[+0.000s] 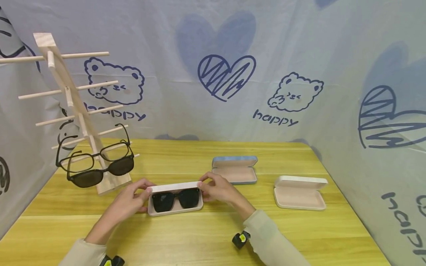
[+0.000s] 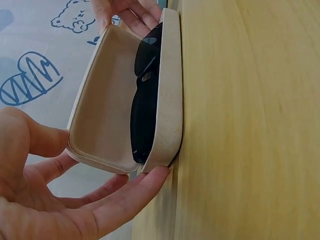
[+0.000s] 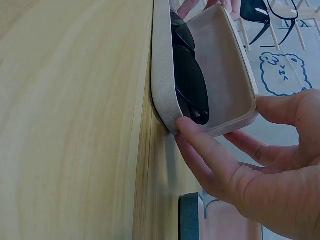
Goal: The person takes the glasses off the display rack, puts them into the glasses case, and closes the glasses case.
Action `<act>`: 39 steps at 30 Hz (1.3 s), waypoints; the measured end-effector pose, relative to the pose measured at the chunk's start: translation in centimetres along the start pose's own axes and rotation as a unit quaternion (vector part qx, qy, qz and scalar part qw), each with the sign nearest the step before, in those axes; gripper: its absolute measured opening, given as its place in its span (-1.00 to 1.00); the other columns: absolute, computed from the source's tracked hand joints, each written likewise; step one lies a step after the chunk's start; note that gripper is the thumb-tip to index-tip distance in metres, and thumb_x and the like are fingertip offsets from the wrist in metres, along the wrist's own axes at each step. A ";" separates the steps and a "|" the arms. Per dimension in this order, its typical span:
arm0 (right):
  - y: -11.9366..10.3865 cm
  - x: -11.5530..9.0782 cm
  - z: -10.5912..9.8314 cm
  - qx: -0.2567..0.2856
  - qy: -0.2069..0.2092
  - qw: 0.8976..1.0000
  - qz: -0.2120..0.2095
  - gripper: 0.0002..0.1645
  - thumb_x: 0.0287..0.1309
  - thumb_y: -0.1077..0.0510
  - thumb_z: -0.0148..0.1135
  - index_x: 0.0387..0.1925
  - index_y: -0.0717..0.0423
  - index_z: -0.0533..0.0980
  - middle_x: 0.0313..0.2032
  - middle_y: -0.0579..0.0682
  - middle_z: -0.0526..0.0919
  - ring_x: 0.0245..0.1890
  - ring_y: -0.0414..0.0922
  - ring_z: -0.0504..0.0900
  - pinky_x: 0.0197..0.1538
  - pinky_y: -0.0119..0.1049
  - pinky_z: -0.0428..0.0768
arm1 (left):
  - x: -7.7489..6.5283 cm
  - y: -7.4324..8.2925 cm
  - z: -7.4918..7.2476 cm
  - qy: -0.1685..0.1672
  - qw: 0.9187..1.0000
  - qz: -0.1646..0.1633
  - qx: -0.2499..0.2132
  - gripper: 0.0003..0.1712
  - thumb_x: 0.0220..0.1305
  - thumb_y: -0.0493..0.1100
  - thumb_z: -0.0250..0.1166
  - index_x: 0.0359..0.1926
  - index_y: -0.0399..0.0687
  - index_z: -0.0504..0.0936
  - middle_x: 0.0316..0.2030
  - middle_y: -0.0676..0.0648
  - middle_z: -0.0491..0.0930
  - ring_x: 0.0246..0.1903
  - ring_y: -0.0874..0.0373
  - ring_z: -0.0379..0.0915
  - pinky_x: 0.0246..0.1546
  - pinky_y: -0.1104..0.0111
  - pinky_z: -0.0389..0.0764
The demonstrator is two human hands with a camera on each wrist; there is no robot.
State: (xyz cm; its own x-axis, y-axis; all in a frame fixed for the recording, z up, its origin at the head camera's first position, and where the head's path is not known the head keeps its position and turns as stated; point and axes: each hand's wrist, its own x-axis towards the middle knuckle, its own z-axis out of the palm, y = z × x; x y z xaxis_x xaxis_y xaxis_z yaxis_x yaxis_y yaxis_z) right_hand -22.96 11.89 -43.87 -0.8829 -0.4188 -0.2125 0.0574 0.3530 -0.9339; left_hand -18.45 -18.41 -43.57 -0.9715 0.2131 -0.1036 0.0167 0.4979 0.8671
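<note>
A white glasses case point(image 1: 176, 212) lies partly open on the table, its lid point(image 2: 102, 100) tilted up on the far side. Dark sunglasses point(image 1: 189, 198) rest folded inside the lower half. My left hand point(image 1: 128, 201) grips the case's left end, thumb on the lid's edge and fingers around the lower corner. At the opposite end, my right hand point(image 1: 217, 187) holds the case the same way, its thumb point(image 3: 277, 109) against the lid's rim and a fingertip touching the base. The underside of the case is hidden.
A wooden display stand point(image 1: 74, 99) at the left carries black-framed glasses point(image 1: 78, 170) and dark sunglasses point(image 1: 87, 178) on its lower pegs. Behind my right hand stands an open blue case point(image 1: 234, 161). Farther right is an open white case point(image 1: 301, 181). Printed cloth point(image 1: 173, 111) encloses the table.
</note>
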 end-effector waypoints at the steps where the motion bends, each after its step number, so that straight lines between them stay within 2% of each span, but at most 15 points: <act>1: 0.0 0.0 0.0 0.001 -0.001 1.000 -0.001 -0.58 0.51 0.08 0.17 0.18 0.30 0.47 0.00 0.36 0.67 -0.06 0.14 0.79 -0.04 -0.07 0.80 | 0.0 0.0 0.0 -0.001 1.000 0.000 0.000 -0.70 0.62 -0.17 0.05 0.19 -0.22 0.55 0.23 -0.43 0.43 0.09 -0.25 0.66 -0.25 0.23 0.82; 8: 0.0 -0.1 -0.2 0.008 -0.016 1.000 -0.017 -0.65 0.51 0.18 0.15 0.15 0.35 0.47 -0.01 0.40 0.67 -0.02 0.19 0.77 0.03 -0.02 0.78 | -0.1 -0.1 0.1 -0.007 1.000 0.008 -0.011 -0.73 0.60 -0.24 0.05 0.17 -0.21 0.56 0.18 -0.38 0.46 0.20 -0.39 0.56 -0.22 0.26 0.82; 16: 0.2 -0.3 -0.4 0.003 -0.029 0.999 -0.031 -0.64 0.48 0.21 0.16 0.15 0.38 0.44 0.00 0.44 0.67 0.02 0.21 0.75 0.06 -0.03 0.77 | -0.2 -0.4 0.0 -0.017 0.999 0.030 -0.031 -0.73 0.59 -0.27 0.07 0.17 -0.26 0.54 0.19 -0.39 0.47 0.22 -0.42 0.54 -0.19 0.26 0.82; 21: 0.4 -0.3 -0.5 -0.001 -0.032 0.999 -0.042 -0.64 0.46 0.23 0.19 0.14 0.40 0.44 -0.01 0.44 0.67 0.01 0.21 0.75 0.05 -0.04 0.78 | -0.4 -0.6 0.0 -0.024 0.998 0.031 -0.043 -0.72 0.58 -0.28 0.08 0.18 -0.27 0.53 0.26 -0.43 0.44 0.26 -0.42 0.50 -0.15 0.26 0.81; 27: 0.5 -0.3 -0.4 0.000 -0.027 0.999 -0.033 -0.66 0.44 0.25 0.22 0.13 0.36 0.46 -0.03 0.39 0.68 -0.02 0.13 0.76 0.04 -0.07 0.78 | -0.5 -0.8 0.0 -0.034 0.998 0.036 -0.044 -0.74 0.57 -0.29 0.09 0.17 -0.27 0.51 0.28 -0.45 0.42 0.27 -0.44 0.48 -0.12 0.25 0.81; 39: 0.7 -0.3 -0.6 -0.001 -0.041 0.998 -0.051 -0.62 0.40 0.28 0.23 0.13 0.42 0.43 0.01 0.43 0.65 -0.01 0.19 0.75 0.05 -0.05 0.78 | -0.6 -1.0 0.0 -0.036 0.998 0.046 -0.024 -0.84 0.53 -0.30 0.13 0.05 -0.19 0.53 0.40 -0.45 0.31 0.24 -0.47 0.50 -0.14 0.23 0.81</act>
State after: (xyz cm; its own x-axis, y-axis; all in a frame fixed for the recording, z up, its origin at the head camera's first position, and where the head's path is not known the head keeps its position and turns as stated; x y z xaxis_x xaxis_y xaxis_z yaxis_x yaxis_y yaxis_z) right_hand -22.90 12.78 -44.31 -0.8429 -0.5195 -0.1399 -0.0310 0.3065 -0.9514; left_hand -17.93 -19.03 -44.35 -0.9469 0.3167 -0.0549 0.0931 0.4336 0.8963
